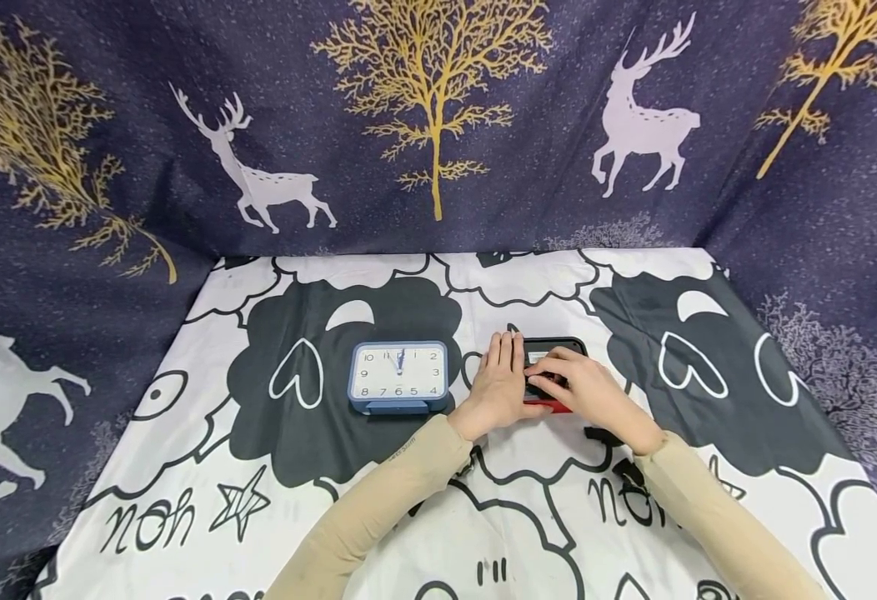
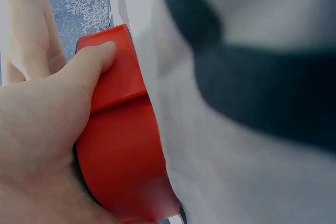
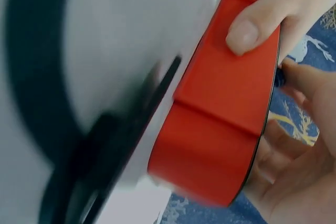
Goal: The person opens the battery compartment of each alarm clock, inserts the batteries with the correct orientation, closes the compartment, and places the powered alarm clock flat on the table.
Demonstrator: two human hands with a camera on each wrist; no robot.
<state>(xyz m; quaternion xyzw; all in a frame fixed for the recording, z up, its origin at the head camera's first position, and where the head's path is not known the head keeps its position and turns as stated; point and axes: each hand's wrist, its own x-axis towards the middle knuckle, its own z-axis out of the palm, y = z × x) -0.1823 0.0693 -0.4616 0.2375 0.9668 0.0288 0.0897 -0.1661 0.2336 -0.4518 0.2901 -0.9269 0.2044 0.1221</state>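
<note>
A red clock [image 1: 556, 407] with a black back lies on the cloth, back side up; its face is hidden. My left hand [image 1: 500, 385] holds it along the left edge, the palm over the back and the thumb pressed on the red side wall, as the left wrist view also shows. From the right, my right hand [image 1: 584, 387] reaches over the back. In the right wrist view its thumb and finger pinch a small dark ribbed knob [image 3: 280, 77], mostly covered. Left of the hands stands a blue alarm clock [image 1: 398, 377], its white dial facing me.
A white cloth [image 1: 288, 533] with black cartoon prints covers the table. Behind it hangs a dark blue curtain [image 1: 378, 192] with deer and golden trees. Near my right wrist lies a blurred dark long shape [image 3: 113, 153], its kind unclear.
</note>
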